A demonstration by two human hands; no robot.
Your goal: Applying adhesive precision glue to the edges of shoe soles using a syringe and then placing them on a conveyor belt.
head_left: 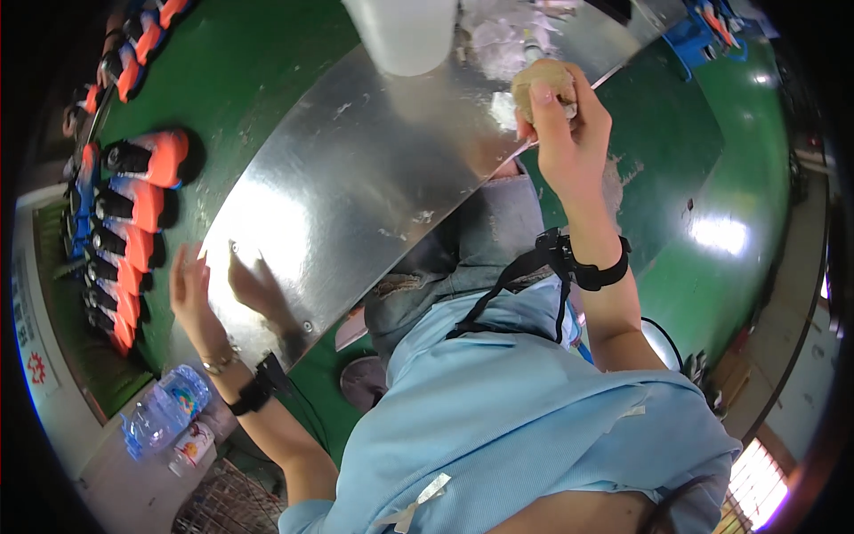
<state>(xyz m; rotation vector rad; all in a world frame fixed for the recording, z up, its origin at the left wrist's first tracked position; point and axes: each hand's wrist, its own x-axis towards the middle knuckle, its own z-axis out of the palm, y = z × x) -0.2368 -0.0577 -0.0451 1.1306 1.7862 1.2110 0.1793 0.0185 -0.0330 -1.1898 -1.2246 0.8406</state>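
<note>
My right hand (569, 120) is raised over the far right edge of the shiny metal table, its fingers wrapped round a beige, rounded lump (544, 87). The lump's exact kind does not show. Just past it, a short pale tip (532, 49) sticks up; I cannot tell whether it belongs to the lump. Crumpled whitish, clear film (498, 40) lies beyond that hand. At the table's left edge is my left hand (194, 289), fingers stretched out and holding nothing, its reflection showing in the metal. Both wrists wear black straps.
The metal table (356, 169) curves across in front of me, with a white tub (405, 36) at its far side. Several orange and black shoes (133, 209) stand in rows at left. Plastic bottles (169, 409) sit lower left. A blue rack (698, 40) stands far right.
</note>
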